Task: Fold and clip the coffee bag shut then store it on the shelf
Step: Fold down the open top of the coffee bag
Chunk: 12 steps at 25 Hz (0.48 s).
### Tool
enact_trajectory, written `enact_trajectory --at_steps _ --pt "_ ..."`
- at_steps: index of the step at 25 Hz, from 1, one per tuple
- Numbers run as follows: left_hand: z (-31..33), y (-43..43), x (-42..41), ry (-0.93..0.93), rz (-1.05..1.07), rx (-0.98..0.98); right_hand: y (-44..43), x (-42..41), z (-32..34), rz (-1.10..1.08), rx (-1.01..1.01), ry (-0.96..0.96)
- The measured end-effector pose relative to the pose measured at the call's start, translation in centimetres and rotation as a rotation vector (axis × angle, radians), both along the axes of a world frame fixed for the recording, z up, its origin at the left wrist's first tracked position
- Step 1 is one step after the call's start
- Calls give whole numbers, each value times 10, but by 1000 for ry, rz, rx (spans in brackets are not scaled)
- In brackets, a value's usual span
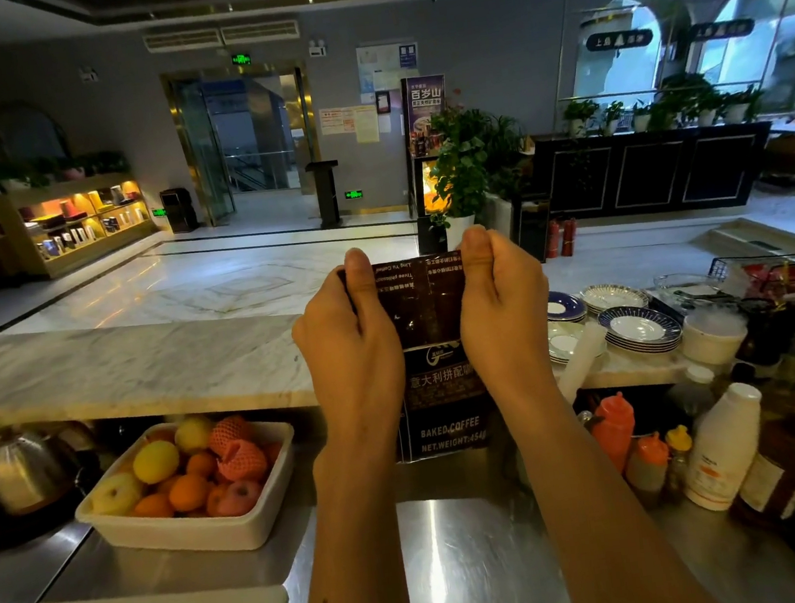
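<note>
The dark coffee bag [435, 357] stands upright on the steel tabletop [460, 544], against the edge of the raised marble ledge [118, 365], with its top flap folded down toward the camera so that the flap's print reads inverted. The left hand [348, 342] and the right hand [504, 310] grip the folded top at its two corners, the fingers of each hand closed on the bag with the thumbs pressed along the fold. A white tub of fruit [192, 482] sits on the tabletop to the left with a metal kettle [31, 471] beyond it, while stacked saucers [639, 326] lie on the ledge and sauce bottles [616, 424] stand to the right.
</note>
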<state>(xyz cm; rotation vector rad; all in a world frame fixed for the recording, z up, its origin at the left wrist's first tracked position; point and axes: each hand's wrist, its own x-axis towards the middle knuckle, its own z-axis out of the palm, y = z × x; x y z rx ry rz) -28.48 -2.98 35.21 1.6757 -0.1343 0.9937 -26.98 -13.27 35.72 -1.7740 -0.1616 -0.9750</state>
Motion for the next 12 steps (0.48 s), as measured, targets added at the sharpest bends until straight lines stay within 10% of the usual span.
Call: enact_trajectory --at_steps 7,12 --pt "-3 24 7 70 119 61 -15 -15 -8 314 -146 146" --pt "1 21 -5 115 -353 -130 -15 -12 -3 149 36 2"
